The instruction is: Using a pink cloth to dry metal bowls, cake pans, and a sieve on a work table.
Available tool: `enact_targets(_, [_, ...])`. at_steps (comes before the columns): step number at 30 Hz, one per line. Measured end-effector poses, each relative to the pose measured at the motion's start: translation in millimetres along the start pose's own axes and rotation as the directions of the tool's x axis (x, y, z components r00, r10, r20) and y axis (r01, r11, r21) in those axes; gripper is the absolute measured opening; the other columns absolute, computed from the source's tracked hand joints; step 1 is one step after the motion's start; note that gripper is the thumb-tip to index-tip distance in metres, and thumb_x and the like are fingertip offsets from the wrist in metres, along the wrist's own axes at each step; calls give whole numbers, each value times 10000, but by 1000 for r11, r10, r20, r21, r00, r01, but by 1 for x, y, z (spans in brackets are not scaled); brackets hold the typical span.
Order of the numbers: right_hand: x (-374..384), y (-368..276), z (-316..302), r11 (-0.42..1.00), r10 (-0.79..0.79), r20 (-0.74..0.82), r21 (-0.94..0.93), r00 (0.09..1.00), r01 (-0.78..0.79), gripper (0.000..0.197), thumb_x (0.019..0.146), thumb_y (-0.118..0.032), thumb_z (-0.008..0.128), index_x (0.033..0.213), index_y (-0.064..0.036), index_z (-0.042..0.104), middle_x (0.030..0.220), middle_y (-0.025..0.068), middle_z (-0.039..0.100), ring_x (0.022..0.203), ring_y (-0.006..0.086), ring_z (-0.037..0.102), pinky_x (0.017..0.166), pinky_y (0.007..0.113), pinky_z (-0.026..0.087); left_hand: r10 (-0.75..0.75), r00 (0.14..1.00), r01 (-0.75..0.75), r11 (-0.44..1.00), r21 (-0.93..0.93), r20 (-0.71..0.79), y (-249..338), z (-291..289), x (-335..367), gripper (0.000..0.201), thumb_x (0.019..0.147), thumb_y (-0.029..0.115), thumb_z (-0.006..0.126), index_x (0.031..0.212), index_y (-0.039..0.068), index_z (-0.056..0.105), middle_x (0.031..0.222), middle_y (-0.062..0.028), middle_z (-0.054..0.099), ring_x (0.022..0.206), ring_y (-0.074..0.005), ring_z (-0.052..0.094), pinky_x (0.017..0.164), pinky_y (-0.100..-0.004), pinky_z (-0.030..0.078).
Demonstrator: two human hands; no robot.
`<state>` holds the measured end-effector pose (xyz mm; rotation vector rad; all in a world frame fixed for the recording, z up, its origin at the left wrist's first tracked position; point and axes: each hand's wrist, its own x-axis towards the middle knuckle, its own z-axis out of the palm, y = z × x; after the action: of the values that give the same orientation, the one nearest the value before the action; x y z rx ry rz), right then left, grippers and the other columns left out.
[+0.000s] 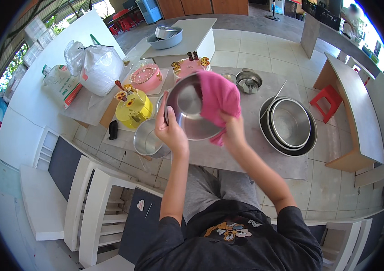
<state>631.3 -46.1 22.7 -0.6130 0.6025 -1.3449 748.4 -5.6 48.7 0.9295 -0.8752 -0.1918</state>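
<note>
The table (241,156)'s near edge lies close to the person's lap, with bare grey top between the raised metal bowl (187,101) and the nested pans (291,122) at right. A metal pot (146,139) and yellow cake (133,110) crowd the left side; a pink cake (143,79) sits beyond. The left hand (172,128) pinches the bowl's rim, thumb inside; the right hand (232,128) clutches a pink cloth (221,92) over the opposite rim, its fingertips apparently hidden in the folds. The bowl partly hides another cake (189,67).
</note>
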Motion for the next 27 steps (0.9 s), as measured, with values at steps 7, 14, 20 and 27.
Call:
enact_targets(7, [17, 14, -21, 958, -216, 116, -167, 970, 233, 463, 733, 79, 467, 1181, -40, 455, 1079, 126, 559, 984, 250, 551, 859, 378, 439, -202, 975, 185, 968, -168, -95, -9, 11, -17, 308, 879, 65, 461, 1165, -49, 471, 1214, -124, 489, 1113, -216, 461, 944, -322, 367])
enact_targets(14, [-4, -54, 5, 188, -173, 636, -728, 752, 659, 482, 653, 68, 467, 1120, -33, 531, 869, 187, 620, 850, 237, 613, 754, 313, 450, -77, 849, -163, 903, 398, 523, -2, -21, 4, 303, 727, -23, 502, 1022, -25, 568, 842, -210, 620, 857, -204, 625, 747, -293, 451])
enact_targets(20, [19, -18, -28, 874, -182, 282, -392, 942, 286, 368, 719, 24, 502, 1086, 31, 501, 956, 87, 587, 886, 195, 558, 786, 330, 435, 11, 998, -11, 1000, -6, 70, 10, 2, 6, 266, 883, 70, 477, 1096, -82, 528, 1103, -127, 577, 961, -180, 557, 853, -283, 410])
enact_targets(27, [-22, 26, 24, 994, 24, -36, 109, 999, -20, 460, 736, 53, 494, 1183, 2, 394, 1085, 103, 512, 1005, 219, 516, 852, 340, 417, -148, 933, 92, 979, -182, -326, -28, 11, -9, 330, 871, 123, 526, 1115, -93, 475, 1101, -143, 535, 972, -192, 514, 870, -292, 375])
